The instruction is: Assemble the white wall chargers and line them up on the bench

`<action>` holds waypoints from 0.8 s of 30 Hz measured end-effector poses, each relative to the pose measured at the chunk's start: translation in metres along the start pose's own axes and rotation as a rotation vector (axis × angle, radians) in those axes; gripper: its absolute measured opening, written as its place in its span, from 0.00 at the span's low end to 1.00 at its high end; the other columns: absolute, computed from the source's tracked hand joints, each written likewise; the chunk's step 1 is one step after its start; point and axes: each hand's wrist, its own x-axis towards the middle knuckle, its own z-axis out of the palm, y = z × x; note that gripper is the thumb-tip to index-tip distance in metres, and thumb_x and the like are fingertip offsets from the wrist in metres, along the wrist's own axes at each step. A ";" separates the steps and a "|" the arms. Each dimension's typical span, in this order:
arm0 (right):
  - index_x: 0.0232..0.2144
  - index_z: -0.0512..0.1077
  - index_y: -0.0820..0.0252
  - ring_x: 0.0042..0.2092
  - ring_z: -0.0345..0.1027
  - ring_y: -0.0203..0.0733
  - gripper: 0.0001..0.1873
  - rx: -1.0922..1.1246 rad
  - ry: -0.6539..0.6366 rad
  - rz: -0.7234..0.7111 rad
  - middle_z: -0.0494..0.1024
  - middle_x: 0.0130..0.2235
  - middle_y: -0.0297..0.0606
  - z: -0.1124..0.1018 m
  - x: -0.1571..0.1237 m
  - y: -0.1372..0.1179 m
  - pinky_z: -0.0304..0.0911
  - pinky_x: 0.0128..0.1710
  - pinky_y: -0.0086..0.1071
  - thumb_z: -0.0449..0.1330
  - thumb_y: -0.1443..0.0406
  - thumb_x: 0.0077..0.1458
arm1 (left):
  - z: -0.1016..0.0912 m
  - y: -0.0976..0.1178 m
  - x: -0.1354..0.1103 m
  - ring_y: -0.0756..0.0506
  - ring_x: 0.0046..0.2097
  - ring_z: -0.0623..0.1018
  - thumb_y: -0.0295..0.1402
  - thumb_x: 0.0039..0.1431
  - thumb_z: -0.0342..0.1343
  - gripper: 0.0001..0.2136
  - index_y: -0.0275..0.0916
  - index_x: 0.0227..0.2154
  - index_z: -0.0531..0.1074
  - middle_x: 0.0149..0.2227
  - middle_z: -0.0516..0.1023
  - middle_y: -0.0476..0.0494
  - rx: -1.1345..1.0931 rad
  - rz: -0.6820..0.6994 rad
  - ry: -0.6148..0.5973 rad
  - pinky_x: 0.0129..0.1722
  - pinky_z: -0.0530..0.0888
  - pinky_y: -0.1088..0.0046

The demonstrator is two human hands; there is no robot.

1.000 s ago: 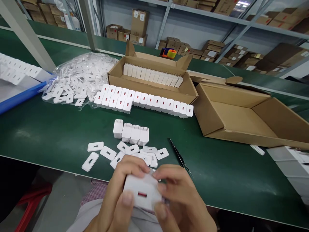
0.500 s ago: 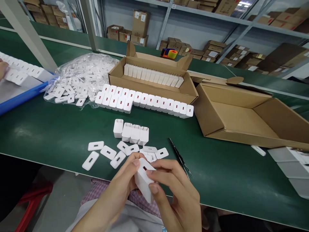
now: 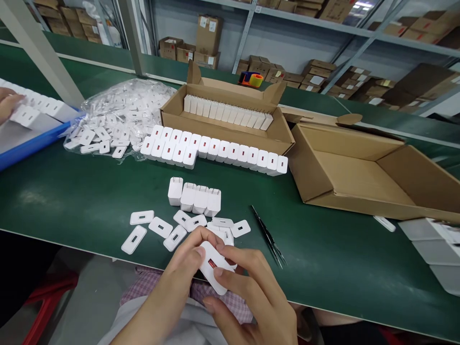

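Over the table's front edge, my left hand [image 3: 181,263] is closed round a white phone charger [image 3: 209,254]. The charger's face with the red-lined USB slot is turned up toward me. My right hand [image 3: 260,292] has its fingertips on that face and its far edge, while its thumb sits lower, near the charger's bottom end. Just beyond the hands lie several loose white cover plates [image 3: 161,227], each with a slot. Behind them stand several chargers [image 3: 194,197] with prongs up. Black tweezers [image 3: 268,235] rest to the right.
Rows of chargers [image 3: 233,154] stand before an open carton [image 3: 230,134] holding more. A plastic bag of cover plates [image 3: 122,115] lies left. Another open carton [image 3: 359,177] and grey-white blocks [image 3: 429,249] are right. A co-worker's hand [image 3: 7,103] is over a blue tray [image 3: 36,143].
The charger has tilted so that its slotted face shows more fully. My right thumb has moved down and left from its side. The co-worker's hand reaches further into view.
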 end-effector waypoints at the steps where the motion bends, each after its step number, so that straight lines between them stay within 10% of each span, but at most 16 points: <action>1: 0.38 0.70 0.59 0.38 0.73 0.42 0.05 -0.010 0.007 -0.015 0.78 0.42 0.46 0.001 0.000 0.000 0.74 0.34 0.33 0.61 0.70 0.59 | -0.001 -0.002 0.000 0.47 0.35 0.67 0.42 0.61 0.52 0.09 0.42 0.32 0.67 0.36 0.67 0.50 0.035 0.047 0.003 0.33 0.62 0.73; 10: 0.42 0.70 0.56 0.41 0.74 0.43 0.16 0.129 0.020 0.050 0.79 0.44 0.45 0.007 -0.008 0.011 0.75 0.36 0.36 0.58 0.79 0.55 | 0.001 -0.004 -0.001 0.47 0.37 0.65 0.44 0.68 0.49 0.12 0.43 0.33 0.66 0.34 0.67 0.51 0.143 0.051 0.038 0.39 0.65 0.74; 18: 0.33 0.75 0.55 0.39 0.78 0.41 0.03 0.427 0.066 0.451 0.81 0.37 0.37 0.006 -0.013 0.025 0.73 0.33 0.26 0.64 0.68 0.58 | -0.012 0.003 -0.002 0.48 0.34 0.66 0.55 0.64 0.49 0.19 0.45 0.43 0.67 0.35 0.68 0.51 0.289 -0.089 -0.049 0.32 0.68 0.75; 24: 0.37 0.73 0.53 0.42 0.75 0.39 0.08 0.397 0.030 0.350 0.81 0.41 0.35 0.005 -0.018 0.022 0.72 0.38 0.29 0.62 0.72 0.59 | -0.013 0.004 -0.002 0.48 0.34 0.66 0.56 0.63 0.51 0.19 0.43 0.39 0.67 0.33 0.66 0.52 0.229 -0.105 -0.071 0.33 0.68 0.75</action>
